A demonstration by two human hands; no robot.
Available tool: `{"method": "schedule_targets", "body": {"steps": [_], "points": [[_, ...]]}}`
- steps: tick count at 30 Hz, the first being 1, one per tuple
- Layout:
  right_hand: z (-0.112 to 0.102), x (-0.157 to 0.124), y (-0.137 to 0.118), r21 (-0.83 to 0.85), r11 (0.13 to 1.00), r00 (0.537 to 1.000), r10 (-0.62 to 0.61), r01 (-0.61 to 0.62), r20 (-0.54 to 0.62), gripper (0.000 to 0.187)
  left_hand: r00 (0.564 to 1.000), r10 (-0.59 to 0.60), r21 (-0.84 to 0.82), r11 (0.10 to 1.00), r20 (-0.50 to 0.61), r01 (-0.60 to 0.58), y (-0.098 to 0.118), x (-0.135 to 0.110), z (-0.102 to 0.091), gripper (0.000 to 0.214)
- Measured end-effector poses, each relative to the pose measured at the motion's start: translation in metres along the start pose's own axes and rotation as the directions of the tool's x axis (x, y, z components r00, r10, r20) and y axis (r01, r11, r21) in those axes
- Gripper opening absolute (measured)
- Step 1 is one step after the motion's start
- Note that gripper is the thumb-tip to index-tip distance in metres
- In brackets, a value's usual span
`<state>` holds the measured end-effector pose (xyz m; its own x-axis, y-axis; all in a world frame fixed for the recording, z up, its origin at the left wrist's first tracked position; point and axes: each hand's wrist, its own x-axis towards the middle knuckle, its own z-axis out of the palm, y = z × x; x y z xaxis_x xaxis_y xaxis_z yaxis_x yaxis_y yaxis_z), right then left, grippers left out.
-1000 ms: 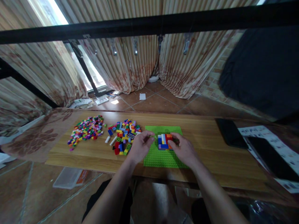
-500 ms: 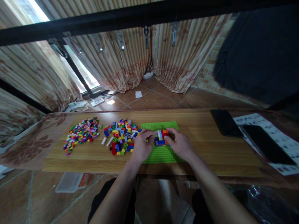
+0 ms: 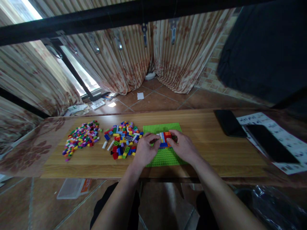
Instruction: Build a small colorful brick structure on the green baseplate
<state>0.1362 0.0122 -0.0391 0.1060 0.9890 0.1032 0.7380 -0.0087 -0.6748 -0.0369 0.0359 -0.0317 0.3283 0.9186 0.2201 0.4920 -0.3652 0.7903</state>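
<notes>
Head view: hands flank blocky plastic build, studded baseplate beneath.

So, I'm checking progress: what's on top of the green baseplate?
A multicoloured brick block; the left hand and right hand partly hide it. The baseplate beneath it is covered.

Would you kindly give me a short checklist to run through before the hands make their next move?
1. Green baseplate lying flat on the wooden table: ok.
2. Brick build over the baseplate, within its edges: ok.
3. Right hand on the build's right side: ok.
4. Left hand holding a brick at the build's left side: cannot tell, fingertips too small to read.
5. Pile of small bricks clear of the baseplate: ok, toward the table's left end.
6. Build's lower layers pressed fully together: cannot tell, mostly hidden.
</notes>
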Motion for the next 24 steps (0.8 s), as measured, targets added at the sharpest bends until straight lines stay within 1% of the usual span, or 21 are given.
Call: {"method": "schedule_targets", "body": {"steps": [2, 4, 6, 11, 14, 19, 24], "points": [[0.001, 0.0, 0.002, 0.0, 1.0, 1.0, -0.015, 0.015, -0.005, 0.037, 1.0, -0.024, 0.001, 1.0, -0.02, 0.024, -0.002, 0.001, 0.0, 0.018], [0.002, 0.0, 0.003, 0.003, 1.0, 1.0, -0.025, 0.025, -0.012, 0.036, 0.996, -0.068, -0.013, 0.998, -0.059, 0.068, -0.005, 0.003, 0.002, 0.021], [0.002, 0.0, 0.004, 0.006, 1.0, 0.999, -0.031, 0.031, -0.018, 0.036, 0.99, -0.117, -0.043, 0.993, -0.073, 0.114, -0.008, 0.005, 0.005, 0.021], [0.001, -0.001, 0.002, 0.032, 0.999, 1.0, -0.003, 0.003, -0.001, 0.037, 0.985, -0.172, -0.118, 0.979, -0.026, 0.168, -0.014, 0.007, 0.011, 0.02], [0.0, -0.001, 0.0, 0.027, 1.0, 1.0, 0.017, -0.017, 0.013, 0.038, 0.984, -0.176, -0.116, 0.978, -0.012, 0.174, -0.013, 0.008, 0.011, 0.019], [-0.001, -0.001, -0.001, 0.006, 1.0, 1.0, -0.001, 0.001, 0.008, 0.038, 0.984, -0.178, -0.103, 0.978, 0.017, 0.179, -0.009, 0.007, 0.009, 0.02], [-0.001, -0.001, -0.001, -0.001, 1.0, 1.0, 0.009, -0.009, 0.023, 0.041, 0.976, -0.218, -0.084, 0.972, 0.022, 0.219, -0.006, 0.008, 0.008, 0.02]]}}
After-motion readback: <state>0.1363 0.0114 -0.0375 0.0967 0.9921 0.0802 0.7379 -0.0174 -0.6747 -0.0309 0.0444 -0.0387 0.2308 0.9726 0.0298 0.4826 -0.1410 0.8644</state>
